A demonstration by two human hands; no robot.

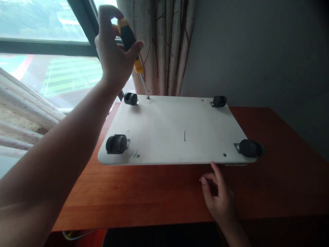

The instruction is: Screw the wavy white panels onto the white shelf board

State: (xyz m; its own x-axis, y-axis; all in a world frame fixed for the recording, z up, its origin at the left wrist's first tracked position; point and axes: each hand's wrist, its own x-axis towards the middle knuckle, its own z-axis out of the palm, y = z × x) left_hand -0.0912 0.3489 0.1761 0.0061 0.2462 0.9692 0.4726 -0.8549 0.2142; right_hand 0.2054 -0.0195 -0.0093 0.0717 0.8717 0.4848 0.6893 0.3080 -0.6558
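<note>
My left hand (114, 51) is closed around the black and yellow handle of a screwdriver (128, 37). The screwdriver leans, and its tip meets a screw (148, 97) near the far left edge of a white board (164, 120). Black caster wheels stand up at the corners of the board: far left (130, 98), far right (219, 101), near left (116, 143) and near right (251, 148). At the board's near edge, my right hand (219, 195) holds nothing; its index fingertip reaches that edge, with the thumb apart from it and the other fingers bent.
The board lies on a reddish-brown wooden table (154, 195). Behind it hang a patterned curtain (164, 44) and a grey wall (257, 51). A window (72, 75) is on the left, with another curtain (25, 106) beside it. Below the table's front edge a cable (74, 236) shows.
</note>
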